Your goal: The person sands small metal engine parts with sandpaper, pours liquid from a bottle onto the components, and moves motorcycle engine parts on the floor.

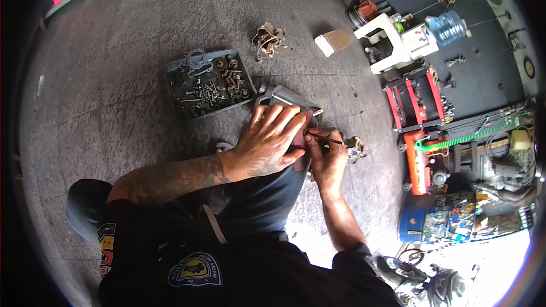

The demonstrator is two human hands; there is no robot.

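My left hand [264, 142] lies spread over a reddish sheet [302, 162], while my right hand [326, 162] pinches a thin dark tool [331, 139] beside it. Beyond, a tray [246, 75] of bolts [207, 94] sits on the floor [125, 102], a box [336, 40] farther right.

Dim in here: the floor [131, 79] lies grey, the shirt [256, 273] almost black. Harsh daylight glares white around the motorbike [446, 289] at lower right; the right hand [328, 162] looks well lit. Everything bows toward a rounded black border; small distant details look soft.
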